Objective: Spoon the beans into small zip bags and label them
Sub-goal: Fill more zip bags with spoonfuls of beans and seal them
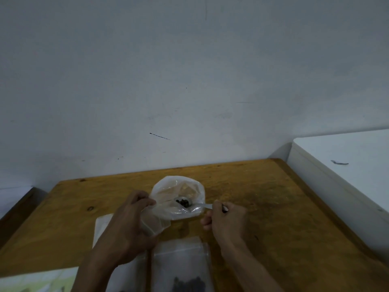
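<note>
A clear plastic bag (pixel 179 190) lies open on the wooden table (pixel 263 197). My left hand (pixel 130 220) grips the bag's near left edge and holds its mouth open. My right hand (pixel 227 220) holds the handle of a spoon (pixel 189 203) whose bowl sits inside the bag with several dark beans (pixel 182 201) in it. Nearer to me lies a small zip bag (pixel 181 264) with dark beans at its bottom. Another flat zip bag (pixel 103 226) lies partly under my left forearm.
A white cabinet or appliance (pixel 347 165) stands against the table's right side. A pale wall rises behind the table. A light sheet of paper (pixel 35 279) shows at the lower left corner.
</note>
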The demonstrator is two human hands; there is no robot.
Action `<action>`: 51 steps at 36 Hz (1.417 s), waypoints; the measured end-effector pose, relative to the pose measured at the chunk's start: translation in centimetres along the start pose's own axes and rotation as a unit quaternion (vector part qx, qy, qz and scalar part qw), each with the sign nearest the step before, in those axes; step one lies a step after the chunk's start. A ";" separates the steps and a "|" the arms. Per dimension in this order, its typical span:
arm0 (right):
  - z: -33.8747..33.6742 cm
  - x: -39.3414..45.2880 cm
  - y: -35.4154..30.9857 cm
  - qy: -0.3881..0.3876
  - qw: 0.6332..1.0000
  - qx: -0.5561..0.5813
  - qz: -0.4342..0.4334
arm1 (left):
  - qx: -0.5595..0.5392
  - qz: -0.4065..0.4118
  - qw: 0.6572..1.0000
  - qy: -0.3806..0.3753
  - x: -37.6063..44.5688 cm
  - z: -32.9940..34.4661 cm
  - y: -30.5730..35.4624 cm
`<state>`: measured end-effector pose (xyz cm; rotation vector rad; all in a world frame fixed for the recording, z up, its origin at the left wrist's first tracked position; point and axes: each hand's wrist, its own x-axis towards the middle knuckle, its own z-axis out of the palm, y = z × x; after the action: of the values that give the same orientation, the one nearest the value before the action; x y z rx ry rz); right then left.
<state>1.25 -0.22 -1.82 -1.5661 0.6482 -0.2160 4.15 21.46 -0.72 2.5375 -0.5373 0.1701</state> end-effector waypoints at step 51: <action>-3.9 -2.9 -5.3 0.014 0.956 0.048 -0.290 | -0.139 -0.120 0.981 0.063 -1.2 -1.5 1.8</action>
<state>-1.63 -2.14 4.45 -1.6283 0.1788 -0.6987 2.34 21.23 1.13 2.2769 -0.1867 0.1544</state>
